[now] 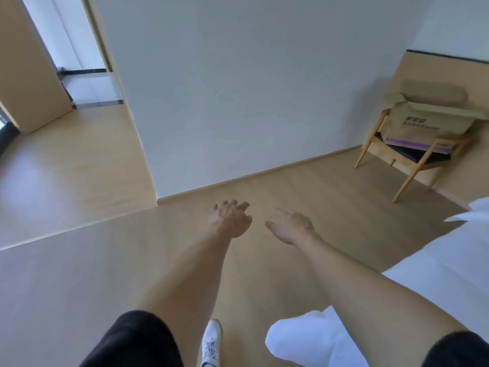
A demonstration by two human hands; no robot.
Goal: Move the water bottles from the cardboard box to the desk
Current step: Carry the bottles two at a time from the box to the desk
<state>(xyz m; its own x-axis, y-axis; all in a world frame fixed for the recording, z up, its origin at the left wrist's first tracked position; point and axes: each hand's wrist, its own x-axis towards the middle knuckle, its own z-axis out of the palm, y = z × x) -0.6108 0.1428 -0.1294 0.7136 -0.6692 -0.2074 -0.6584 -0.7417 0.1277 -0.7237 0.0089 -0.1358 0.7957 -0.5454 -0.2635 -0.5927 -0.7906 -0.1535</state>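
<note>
Both hands are stretched out in front of the body over the bare floor (264, 274), holding nothing: the left hand (229, 218) has its fingers loosely curled and spread, the right hand (290, 225) lies flatter with relaxed fingers. They look poised for a reach rather than at work, which suits a person walking toward a pick-up, as the white shoe (211, 343) stepping forward suggests. The box (426, 123) sits well apart from the hands, up on the dark seat of a wooden chair (407, 165) in the far right corner against the wall (251, 88); that seat puts it at a handy height for lifting things out. It is plain brown corrugated cardboard with dark print on its side, a purple strip along its lower edge, and flaps folded open. Its inside is not visible from here, so the bottles cannot be seen, and no worktop is in view either. The floor is smooth pale wood-look planking; white bedding (436, 274) with soft folds fills the lower right.
</note>
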